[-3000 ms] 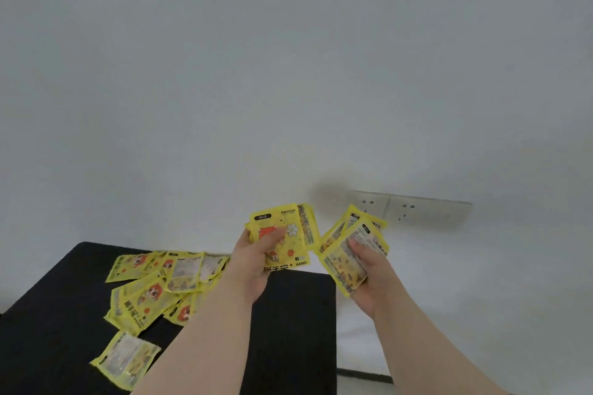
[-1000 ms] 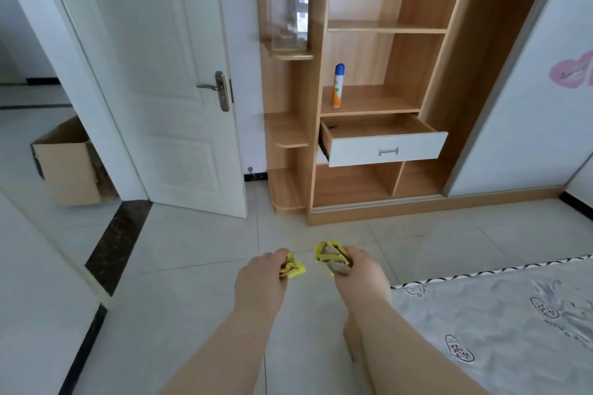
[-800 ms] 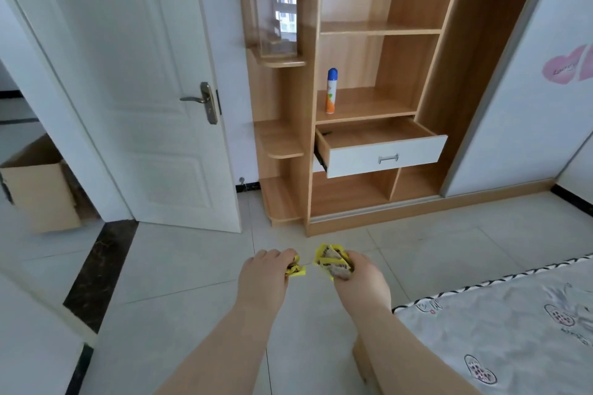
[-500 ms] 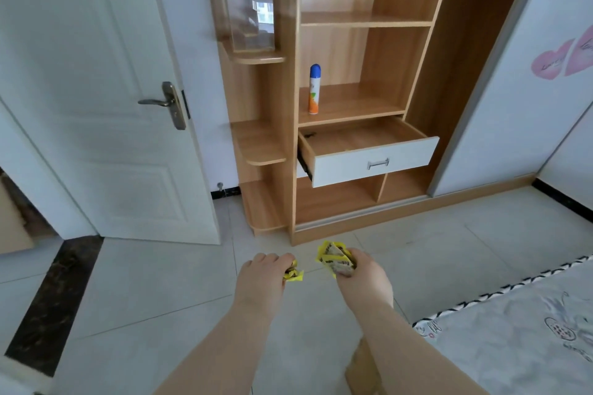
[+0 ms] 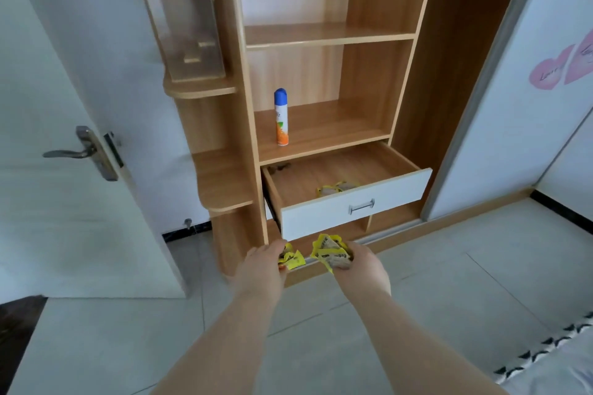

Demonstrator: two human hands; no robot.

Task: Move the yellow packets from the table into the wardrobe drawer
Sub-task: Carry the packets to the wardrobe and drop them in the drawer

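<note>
My left hand (image 5: 261,269) grips a small bunch of yellow packets (image 5: 291,258). A bigger bunch of yellow packets (image 5: 329,252) is gripped in my right hand (image 5: 365,266). Both hands are held out low, just below and in front of the wardrobe drawer (image 5: 353,205). The drawer is pulled open, with a white front and a metal handle. Some yellow packets (image 5: 335,187) lie inside it near the front wall. The table is out of view.
The wooden wardrobe (image 5: 321,74) has open shelves above the drawer; a spray can (image 5: 281,117) with a blue cap stands on the shelf just over it. A white door (image 5: 64,138) stands open at left. A bed edge (image 5: 552,362) shows at bottom right. Tiled floor lies underfoot.
I have turned from the table and walked up to the wardrobe with packets in both hands. The open drawer is now much closer, and packets inside it have come into sight.
</note>
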